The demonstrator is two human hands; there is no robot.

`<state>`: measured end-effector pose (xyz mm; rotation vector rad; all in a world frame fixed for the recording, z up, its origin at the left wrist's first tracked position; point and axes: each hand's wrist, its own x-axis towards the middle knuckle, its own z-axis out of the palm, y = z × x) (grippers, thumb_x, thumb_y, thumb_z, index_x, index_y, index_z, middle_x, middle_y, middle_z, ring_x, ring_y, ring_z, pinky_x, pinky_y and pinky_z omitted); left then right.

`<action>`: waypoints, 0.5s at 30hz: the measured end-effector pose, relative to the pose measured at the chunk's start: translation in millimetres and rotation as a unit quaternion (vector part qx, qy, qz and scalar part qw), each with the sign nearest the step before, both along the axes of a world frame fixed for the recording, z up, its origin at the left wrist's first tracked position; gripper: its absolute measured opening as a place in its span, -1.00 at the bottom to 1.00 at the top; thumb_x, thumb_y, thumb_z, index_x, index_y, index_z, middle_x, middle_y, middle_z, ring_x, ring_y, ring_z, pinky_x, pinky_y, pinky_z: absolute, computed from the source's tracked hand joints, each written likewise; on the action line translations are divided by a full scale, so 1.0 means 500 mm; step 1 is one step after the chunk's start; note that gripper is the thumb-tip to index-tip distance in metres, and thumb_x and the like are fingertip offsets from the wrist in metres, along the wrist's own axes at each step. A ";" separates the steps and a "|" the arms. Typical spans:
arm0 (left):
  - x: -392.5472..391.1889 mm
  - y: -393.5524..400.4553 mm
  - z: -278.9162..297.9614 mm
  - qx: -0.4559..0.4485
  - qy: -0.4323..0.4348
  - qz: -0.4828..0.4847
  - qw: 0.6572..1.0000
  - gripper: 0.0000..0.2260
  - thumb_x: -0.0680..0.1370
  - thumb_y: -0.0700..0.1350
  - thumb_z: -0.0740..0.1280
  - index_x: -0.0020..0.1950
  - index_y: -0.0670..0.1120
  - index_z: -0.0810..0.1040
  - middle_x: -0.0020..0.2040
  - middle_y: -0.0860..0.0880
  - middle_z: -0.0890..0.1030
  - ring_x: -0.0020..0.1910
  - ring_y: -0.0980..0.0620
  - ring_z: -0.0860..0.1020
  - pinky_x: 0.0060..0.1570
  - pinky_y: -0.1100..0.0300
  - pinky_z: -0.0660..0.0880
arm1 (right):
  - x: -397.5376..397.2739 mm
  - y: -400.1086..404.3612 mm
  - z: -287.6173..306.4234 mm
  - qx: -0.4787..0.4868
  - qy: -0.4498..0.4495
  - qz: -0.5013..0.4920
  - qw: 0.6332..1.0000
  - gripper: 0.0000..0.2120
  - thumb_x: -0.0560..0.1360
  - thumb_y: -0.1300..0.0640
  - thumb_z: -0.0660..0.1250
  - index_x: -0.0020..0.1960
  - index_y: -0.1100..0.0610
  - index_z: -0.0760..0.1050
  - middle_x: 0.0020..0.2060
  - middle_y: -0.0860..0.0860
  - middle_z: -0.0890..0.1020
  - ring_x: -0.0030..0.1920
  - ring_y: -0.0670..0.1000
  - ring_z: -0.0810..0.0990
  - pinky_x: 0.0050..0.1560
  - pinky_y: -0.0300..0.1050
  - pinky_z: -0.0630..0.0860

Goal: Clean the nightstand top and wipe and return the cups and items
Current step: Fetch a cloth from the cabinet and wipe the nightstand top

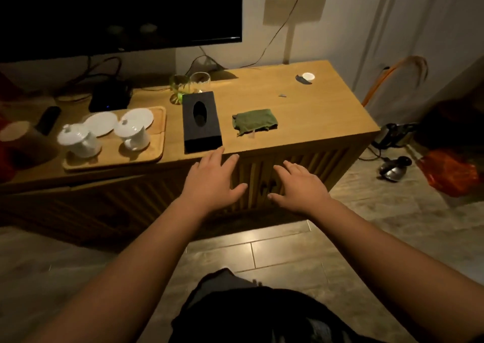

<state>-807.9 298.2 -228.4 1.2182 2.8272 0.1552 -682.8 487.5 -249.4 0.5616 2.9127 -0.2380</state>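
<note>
Both hands hover with fingers spread and hold nothing, the left hand [212, 179] just short of the front edge of the light wooden counter [301, 102] and the right hand [296, 185] beside it, lower against the slatted cabinet front. The folded green cloth [254, 121] lies on the counter top beyond the right hand, near the front edge and apart from everything else; it looks soft and light, likely to bunch under the fingers, so a broad pinch across its middle fold would probably lift it whole. To its left stands the black rectangular tissue box [201, 121] with an oval slot; whether tissue remains inside cannot be told. Behind the box are two clear stemmed glasses [190, 85], one tinged green; these would be fragile and slippery, best taken round the bowl or stem. Further left, the pale wooden tray [154, 149] holds two white ceramic lidded cups [104, 137] at its front and two white saucers [119, 120] behind them. The cups appear smooth, brittle and loose-lidded, so each should be gripped round the body with the lid steadied. A small white dish [308, 76] sits alone near the far right corner. Judging by the cloth lying untouched, wiping has not begun.
</note>
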 end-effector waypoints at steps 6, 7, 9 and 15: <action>-0.234 0.146 -0.004 -0.035 -0.031 -0.034 0.998 -0.31 0.46 0.37 0.15 0.52 0.12 0.14 0.55 -0.10 0.16 0.51 -0.16 0.15 0.38 -0.18 0.27 | -0.199 0.114 0.004 -0.017 -0.024 -0.012 0.999 -0.25 0.45 -0.31 0.24 0.50 -0.02 0.09 0.51 0.07 0.19 0.49 0.13 0.16 0.38 0.18 0.30; -0.263 0.173 -0.010 -0.043 -0.035 -0.036 0.998 -0.32 0.46 0.37 0.15 0.51 0.12 0.14 0.55 -0.11 0.16 0.51 -0.16 0.15 0.38 -0.19 0.26 | -0.230 0.136 0.002 -0.016 -0.028 -0.012 0.999 -0.26 0.45 -0.30 0.24 0.50 -0.01 0.10 0.51 0.07 0.19 0.48 0.13 0.17 0.37 0.18 0.31; -0.315 0.225 -0.030 -0.050 -0.047 -0.041 0.997 -0.33 0.46 0.35 0.16 0.50 0.12 0.16 0.55 -0.12 0.18 0.50 -0.17 0.15 0.38 -0.23 0.23 | -0.294 0.185 -0.009 -0.020 -0.038 -0.002 0.999 -0.27 0.46 -0.29 0.23 0.50 0.00 0.11 0.51 0.09 0.19 0.48 0.15 0.18 0.38 0.18 0.30; -0.446 0.377 -0.122 -0.075 -0.083 -0.019 0.994 -0.39 0.51 0.23 0.17 0.51 0.03 0.18 0.53 -0.17 0.18 0.49 -0.22 0.13 0.42 -0.20 0.18 | -0.473 0.335 -0.095 -0.039 -0.065 0.045 0.996 -0.35 0.50 -0.20 0.23 0.49 0.01 0.14 0.51 0.10 0.19 0.47 0.15 0.18 0.34 0.18 0.34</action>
